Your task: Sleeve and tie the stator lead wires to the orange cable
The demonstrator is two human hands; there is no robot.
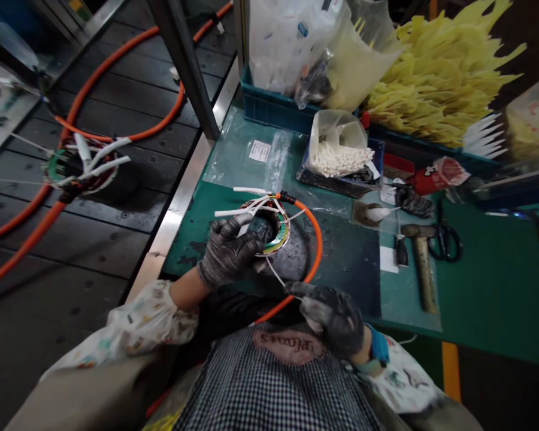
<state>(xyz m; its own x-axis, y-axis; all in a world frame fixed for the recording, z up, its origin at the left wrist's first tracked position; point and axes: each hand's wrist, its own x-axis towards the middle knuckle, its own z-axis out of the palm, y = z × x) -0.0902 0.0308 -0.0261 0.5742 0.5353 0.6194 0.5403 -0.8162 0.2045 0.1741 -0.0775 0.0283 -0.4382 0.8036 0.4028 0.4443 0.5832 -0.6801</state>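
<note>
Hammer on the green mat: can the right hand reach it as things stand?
Likely yes: the gloved right hand sits near the hammer, with the orange cable on its other side, though it pinches a thin white lead.

One head-worn camera looks forward and steeply down over the checked apron (273, 383), close above the hands (229, 254) (332, 318), its wide view taking in the green worktop (498, 287) ahead and rightward and a dark slatted platform (94, 239) to the left
</note>
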